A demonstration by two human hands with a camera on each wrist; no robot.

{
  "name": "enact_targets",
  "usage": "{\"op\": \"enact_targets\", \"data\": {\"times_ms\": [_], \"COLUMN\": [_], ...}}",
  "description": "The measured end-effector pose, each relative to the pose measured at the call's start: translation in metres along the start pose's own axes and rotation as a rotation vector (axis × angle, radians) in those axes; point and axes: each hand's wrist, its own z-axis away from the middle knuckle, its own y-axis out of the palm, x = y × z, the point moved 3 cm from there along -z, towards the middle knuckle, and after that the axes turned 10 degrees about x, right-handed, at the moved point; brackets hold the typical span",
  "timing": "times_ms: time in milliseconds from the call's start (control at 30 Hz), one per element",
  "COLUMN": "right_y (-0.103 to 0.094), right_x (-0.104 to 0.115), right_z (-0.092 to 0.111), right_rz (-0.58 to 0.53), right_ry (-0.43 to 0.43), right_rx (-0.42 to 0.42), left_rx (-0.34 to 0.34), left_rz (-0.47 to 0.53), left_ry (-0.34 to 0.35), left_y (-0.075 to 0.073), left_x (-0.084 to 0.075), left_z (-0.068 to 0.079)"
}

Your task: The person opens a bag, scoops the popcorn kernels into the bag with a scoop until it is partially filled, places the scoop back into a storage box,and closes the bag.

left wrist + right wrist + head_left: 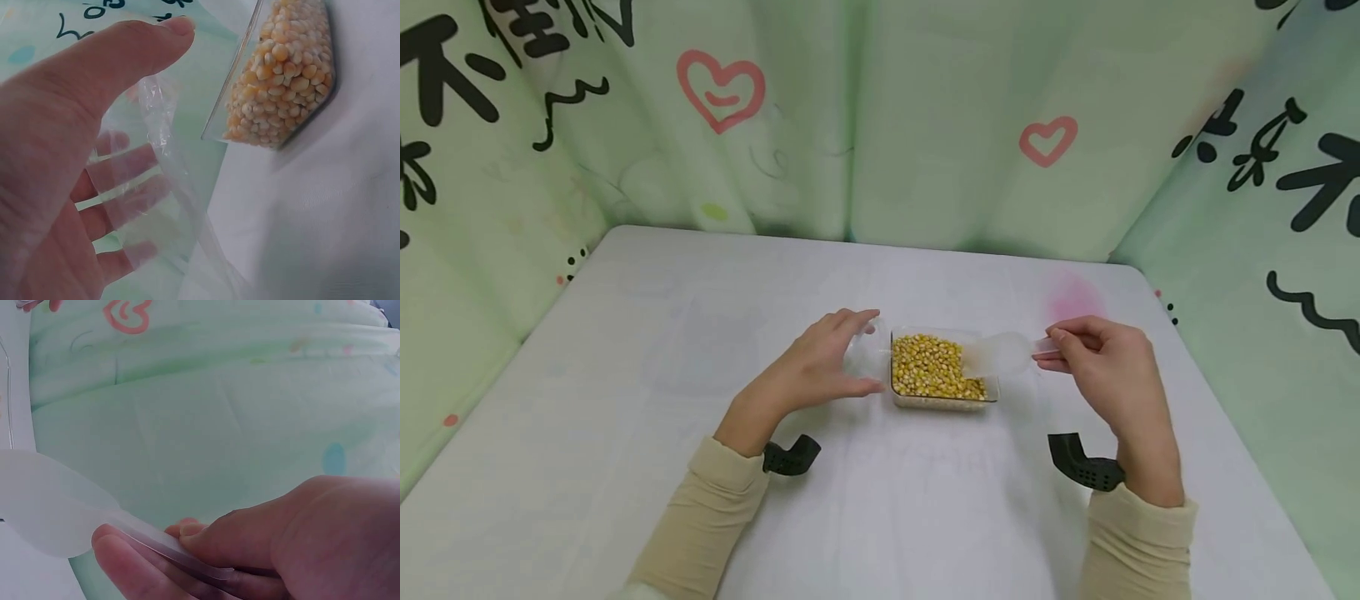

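In the head view, a clear rectangular container (946, 403) of yellow corn kernels (927, 365) stands on the table between the two hands. My right hand (1101, 354) pinches the handle (169, 545) of a translucent white scoop (1006, 353), whose broad end overlaps the container's right side. Left of the container, my left hand (808, 362) has its thumb and fingers spread wide apart around a clear plastic bag (867, 354). Through the bag film (134, 200) the left fingers show in the left wrist view, with the thumb pointing toward the container.
White cloth covers the table (850, 508). A pale green curtain (925, 125) with hearts and black characters hangs behind and along both sides. Each wrist wears a black mount (1086, 468).
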Motion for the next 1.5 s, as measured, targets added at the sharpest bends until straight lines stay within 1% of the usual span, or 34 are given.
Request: {"op": "enact_targets", "data": {"times_ms": [167,300,533,633,900,1133,1200,1367,1500], "right_y": [0.005,0.009,0.014,0.015,0.020,0.023,0.024,0.027,0.029], "right_x": [0.001,0.000,-0.004,-0.005,-0.010,-0.014,-0.016,-0.021,-0.023], "right_z": [-0.005,-0.007,-0.012,-0.013,-0.017,-0.019,-0.020,-0.023,-0.025], "right_rz": [-0.020,-0.029,-0.055,-0.060,-0.133,-0.166,-0.174,-0.231,-0.274], "right_ry": [-0.001,-0.002,0.024,0.037,0.040,0.036,0.046,0.064,0.061], "right_rx": [0.042,0.059,0.116,0.134,0.174,0.193,0.198,0.220,0.225], "left_rx": [0.003,0.005,0.011,0.015,0.018,0.017,0.019,0.022,0.024], "left_rz": [0.011,0.016,0.037,0.040,0.029,0.030,0.031,0.033,0.034], "left_ry": [-0.012,-0.014,-0.031,-0.029,-0.029,-0.031,-0.032,-0.032,-0.033], "left_y": [0.000,0.001,0.001,0.001,0.000,-0.002,-0.002,-0.003,-0.003], "left_x": [0.003,0.004,0.007,0.008,0.008,0.008,0.008,0.008,0.008], "left_z": [0.002,0.003,0.005,0.005,0.004,0.005,0.005,0.006,0.006]}}
